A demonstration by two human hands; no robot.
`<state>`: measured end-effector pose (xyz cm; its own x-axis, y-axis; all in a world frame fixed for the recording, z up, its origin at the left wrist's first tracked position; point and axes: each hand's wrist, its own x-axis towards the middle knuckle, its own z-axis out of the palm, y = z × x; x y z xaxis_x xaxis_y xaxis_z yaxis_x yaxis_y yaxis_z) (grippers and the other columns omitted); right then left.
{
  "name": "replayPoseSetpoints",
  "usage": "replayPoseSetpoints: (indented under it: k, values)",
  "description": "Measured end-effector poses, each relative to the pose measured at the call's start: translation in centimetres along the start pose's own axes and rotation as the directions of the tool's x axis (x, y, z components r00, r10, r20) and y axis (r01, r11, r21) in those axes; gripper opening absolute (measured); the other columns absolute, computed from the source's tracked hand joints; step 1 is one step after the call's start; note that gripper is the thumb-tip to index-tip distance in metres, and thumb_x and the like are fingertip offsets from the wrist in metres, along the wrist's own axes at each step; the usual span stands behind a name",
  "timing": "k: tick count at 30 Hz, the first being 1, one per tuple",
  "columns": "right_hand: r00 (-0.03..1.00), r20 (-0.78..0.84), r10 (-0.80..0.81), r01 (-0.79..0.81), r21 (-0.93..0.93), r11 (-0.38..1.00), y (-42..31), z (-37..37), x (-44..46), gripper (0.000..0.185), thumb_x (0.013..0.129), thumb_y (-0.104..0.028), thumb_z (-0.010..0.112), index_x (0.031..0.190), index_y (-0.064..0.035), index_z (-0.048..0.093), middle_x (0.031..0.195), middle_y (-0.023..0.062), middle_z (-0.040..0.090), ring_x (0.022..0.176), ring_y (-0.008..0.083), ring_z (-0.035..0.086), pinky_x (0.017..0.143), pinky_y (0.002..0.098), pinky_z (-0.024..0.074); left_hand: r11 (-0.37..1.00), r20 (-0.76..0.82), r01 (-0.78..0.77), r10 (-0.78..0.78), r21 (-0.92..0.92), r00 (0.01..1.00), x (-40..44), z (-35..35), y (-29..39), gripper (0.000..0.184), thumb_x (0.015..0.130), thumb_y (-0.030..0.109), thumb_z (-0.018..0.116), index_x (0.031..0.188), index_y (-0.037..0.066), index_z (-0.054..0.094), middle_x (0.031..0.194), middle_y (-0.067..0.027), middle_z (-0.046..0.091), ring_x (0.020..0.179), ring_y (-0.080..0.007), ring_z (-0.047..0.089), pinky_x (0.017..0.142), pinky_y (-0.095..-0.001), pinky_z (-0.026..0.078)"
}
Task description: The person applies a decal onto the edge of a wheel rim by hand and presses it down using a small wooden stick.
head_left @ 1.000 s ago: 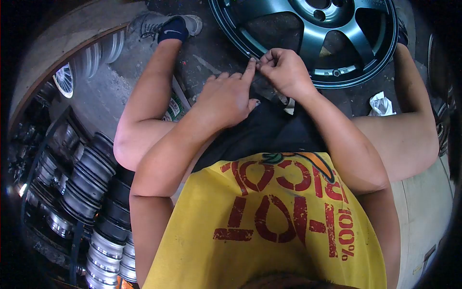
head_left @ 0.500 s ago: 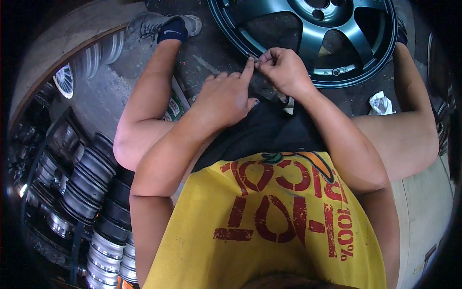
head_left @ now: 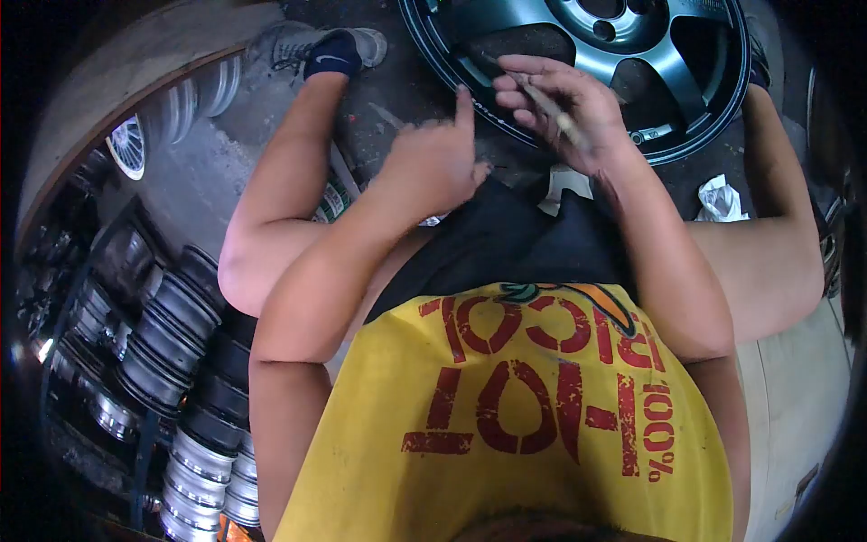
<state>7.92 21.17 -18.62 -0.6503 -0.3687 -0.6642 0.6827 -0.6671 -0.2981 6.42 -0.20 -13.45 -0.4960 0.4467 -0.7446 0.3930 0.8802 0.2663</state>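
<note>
A dark teal alloy wheel rim [head_left: 528, 41] lies between my legs, its top cut off by the view's edge. My right hand [head_left: 573, 108] is over the near-left part of the rim, holding a slim, pen-like tool [head_left: 553, 110]. The tool has a pale handle and a dark thin tip; motion blur hides its exact kind. My left hand [head_left: 429, 167] is beside the rim's lip, index finger stretched toward it, thumb out and other fingers curled, with nothing visible held. Small white marks [head_left: 488, 110] show on the lip near that fingertip.
Stacked wheel rims [head_left: 172, 339] fill a rack on the left, and more rims [head_left: 128, 149] lean beyond. Crumpled white paper [head_left: 720, 199] lies by my right leg. A partly hidden labelled can [head_left: 332, 200] is near my left leg. A pale strip [head_left: 566, 188] rests by my lap.
My right hand has lifted and turned away from the left fingertip, bringing the slim tool into view. My left hand has shifted slightly, index finger still extended.
</note>
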Motion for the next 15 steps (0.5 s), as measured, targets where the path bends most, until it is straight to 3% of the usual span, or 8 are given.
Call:
replayPoseSetpoints:
  k: [2,3,4,6,8,10,13,15]
  values:
    - [0.999,-0.004,-0.033,0.033,0.015,0.999,0.2,0.9,-0.1,0.043,0.101,-0.012,0.062,0.142,0.0011,0.061,0.120,0.0136,0.073,0.101,0.0168,0.073,0.085,0.0274,0.0617,0.999,0.119,0.028,-0.024,-0.033,0.993,0.1,0.2,0.0,0.091,0.095,0.040,0.071,0.161,-0.007,0.030,0.121,-0.0256,0.073,0.110,-0.0436,0.071,0.094,-0.0493,0.057]
    - [0.998,-0.010,-0.064,0.064,0.028,0.998,0.3,1.2,-0.1,0.038,0.102,-0.016,0.064,0.136,-0.0002,0.065,0.120,0.0121,0.073,0.100,0.0156,0.073,0.086,0.0268,0.0607,0.937,0.162,-0.126,0.187,-0.327,0.969,0.1,0.4,-0.3,0.089,0.096,0.040,0.071,0.161,-0.007,0.031,0.122,-0.0254,0.073,0.109,-0.0437,0.071,0.094,-0.0486,0.057]
    - [0.998,-0.010,-0.066,0.066,0.028,0.997,0.5,1.0,0.0,0.038,0.102,-0.016,0.064,0.136,-0.0002,0.065,0.120,0.0121,0.073,0.100,0.0156,0.073,0.086,0.0268,0.0607,0.767,0.139,-0.242,0.394,-0.594,0.909,0.2,0.5,-0.4,0.088,0.096,0.040,0.071,0.161,-0.006,0.033,0.123,-0.0252,0.072,0.109,-0.0438,0.071,0.094,-0.0479,0.057]
    - [0.977,-0.111,-0.183,0.129,-0.379,0.916,1.5,0.0,0.7,0.034,0.103,-0.027,0.069,0.127,-0.0030,0.069,0.109,0.0085,0.073,0.092,0.0132,0.071,0.085,0.0261,0.0593,0.788,0.178,-0.217,0.379,-0.576,0.908,-0.3,0.1,0.2,0.089,0.096,0.041,0.070,0.160,-0.007,0.032,0.125,-0.0260,0.071,0.115,-0.0429,0.069,0.099,-0.0481,0.055]
    - [0.972,-0.133,-0.192,0.119,-0.428,0.896,1.9,-1.5,1.5,0.031,0.102,-0.029,0.071,0.119,-0.0028,0.071,0.101,0.0068,0.074,0.086,0.0121,0.069,0.080,0.0253,0.0579,0.809,0.218,-0.192,0.365,-0.556,0.905,-1.0,-0.5,0.9,0.090,0.096,0.042,0.070,0.160,-0.008,0.032,0.127,-0.0268,0.070,0.121,-0.0420,0.066,0.103,-0.0483,0.052]
    - [0.950,-0.170,-0.262,0.149,-0.489,0.859,2.7,-1.6,1.6,0.025,0.100,-0.028,0.072,0.107,-0.0035,0.073,0.087,0.0040,0.075,0.075,0.0107,0.068,0.072,0.0260,0.0559,0.951,0.013,-0.195,0.204,-0.241,0.979,-1.4,-0.7,1.2,0.092,0.096,0.041,0.070,0.161,-0.009,0.029,0.128,-0.0264,0.070,0.122,-0.0419,0.066,0.103,-0.0497,0.052]
    - [0.926,-0.089,-0.366,0.242,-0.604,0.760,3.8,-1.3,1.2,0.024,0.099,-0.027,0.072,0.104,-0.0033,0.074,0.088,0.0040,0.075,0.075,0.0108,0.068,0.071,0.0270,0.0555,0.981,-0.074,-0.130,0.120,-0.147,0.990,-1.6,-0.8,1.4,0.095,0.096,0.040,0.072,0.163,-0.007,0.025,0.122,-0.0273,0.071,0.113,-0.0458,0.068,0.101,-0.0516,0.052]
    - [0.930,-0.083,-0.359,0.212,-0.677,0.705,4.6,-1.7,1.5,0.026,0.095,-0.027,0.074,0.104,-0.0025,0.075,0.089,0.0057,0.076,0.078,0.0115,0.070,0.073,0.0279,0.0555,0.982,-0.002,-0.116,0.117,-0.150,0.993,-1.5,-1.0,1.7,0.097,0.095,0.040,0.072,0.163,-0.008,0.022,0.123,-0.0282,0.071,0.115,-0.0462,0.067,0.102,-0.0521,0.051]
